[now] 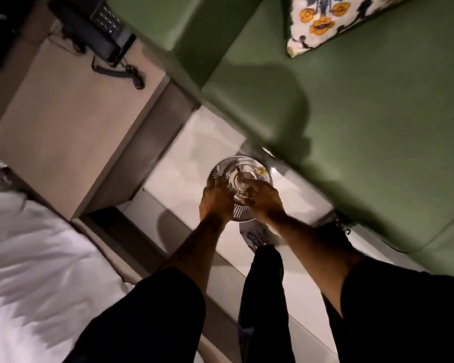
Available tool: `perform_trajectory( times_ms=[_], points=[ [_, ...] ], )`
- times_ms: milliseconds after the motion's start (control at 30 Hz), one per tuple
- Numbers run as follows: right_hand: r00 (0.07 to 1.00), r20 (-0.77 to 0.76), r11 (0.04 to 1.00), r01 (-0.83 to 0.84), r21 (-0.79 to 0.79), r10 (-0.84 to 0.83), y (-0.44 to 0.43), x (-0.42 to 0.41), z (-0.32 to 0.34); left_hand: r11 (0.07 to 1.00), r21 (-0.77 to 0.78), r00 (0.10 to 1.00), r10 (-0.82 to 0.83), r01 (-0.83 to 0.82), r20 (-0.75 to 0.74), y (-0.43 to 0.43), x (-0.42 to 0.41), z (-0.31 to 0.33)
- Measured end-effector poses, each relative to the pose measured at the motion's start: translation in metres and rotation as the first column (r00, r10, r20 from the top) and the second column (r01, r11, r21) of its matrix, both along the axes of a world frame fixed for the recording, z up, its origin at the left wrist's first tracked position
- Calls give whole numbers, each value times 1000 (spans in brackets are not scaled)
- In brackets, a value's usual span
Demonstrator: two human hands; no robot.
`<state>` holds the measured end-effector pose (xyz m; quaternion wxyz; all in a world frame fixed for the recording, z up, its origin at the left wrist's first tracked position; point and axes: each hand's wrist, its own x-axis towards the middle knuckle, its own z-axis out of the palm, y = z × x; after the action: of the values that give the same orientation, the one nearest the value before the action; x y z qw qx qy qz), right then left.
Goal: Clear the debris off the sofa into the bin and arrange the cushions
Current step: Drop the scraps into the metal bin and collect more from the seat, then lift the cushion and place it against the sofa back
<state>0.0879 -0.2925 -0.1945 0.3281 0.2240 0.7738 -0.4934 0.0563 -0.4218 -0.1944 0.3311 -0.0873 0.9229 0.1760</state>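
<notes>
I hold a round, silvery wire-mesh bin [222, 169] over the pale floor, looking straight down into it. My left hand [215, 203] grips its near-left rim and my right hand [265, 200] grips its near-right rim. A small yellow scrap [261, 170] lies inside the bin by the far wall. The green sofa [364, 113] fills the right side, its seat corner just beyond the bin. A white floral cushion [325, 19] with yellow flowers lies on the seat at the top right. The frame is motion-blurred.
A beige bedside table [63, 113] with a black corded telephone [97, 30] stands at the upper left. White bedding [24, 244] fills the lower left. My legs and a shoe [257, 235] are on the floor strip between bed and sofa.
</notes>
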Motion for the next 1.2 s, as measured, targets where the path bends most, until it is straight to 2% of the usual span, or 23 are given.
perform_trajectory(
  times_ms=[167,233,300,400,500,533,600,633,700,767,833,867,900,1033,1100,1200],
  points=[
    [1000,15,1000,-10,15,9,15,5,-3,998,11,995,62,-62,-79,-4,-3,5],
    [997,-2,996,82,-27,-82,26,3,5,995,51,987,96,-90,-129,5,-9,17],
    [966,-23,963,253,-96,-256,45,-11,19,987,125,972,123,-99,-200,19,-23,27],
    [819,-196,837,498,-226,-539,99,-54,51,951,308,918,132,-11,-373,53,-61,50],
    [616,-492,767,611,-196,-615,184,-117,97,927,351,807,102,136,-581,101,-121,75],
    [541,-573,736,653,-175,-616,215,-139,111,918,362,789,102,159,-606,120,-142,84],
    [396,-678,649,744,-158,-619,278,-185,127,874,467,816,172,132,-552,158,-184,101],
    [378,-689,617,776,-128,-618,308,-208,131,838,538,840,223,94,-495,176,-205,108],
    [487,-626,663,746,-64,-609,359,-246,133,765,643,875,307,6,-374,207,-243,119],
    [639,-516,784,610,-113,-571,397,-274,127,656,750,885,393,-82,-248,234,-271,125],
    [772,-441,880,465,-98,-458,415,-287,119,554,824,892,424,-118,-158,254,-290,121],
    [809,-427,907,415,-70,-403,419,-289,117,546,829,895,422,-122,-146,263,-296,119],
    [820,-427,918,393,-61,-380,422,-287,114,551,823,898,419,-135,-133,270,-298,118],
    [756,-501,898,424,-116,-422,428,-247,103,606,780,933,350,-158,-82,283,-300,121],
    [726,-496,868,478,-136,-477,440,-211,96,661,740,967,248,-125,-58,297,-296,124],
    [631,-486,764,631,-131,-604,453,-154,88,710,704,997,35,18,-61,331,-285,126]
  ],
)
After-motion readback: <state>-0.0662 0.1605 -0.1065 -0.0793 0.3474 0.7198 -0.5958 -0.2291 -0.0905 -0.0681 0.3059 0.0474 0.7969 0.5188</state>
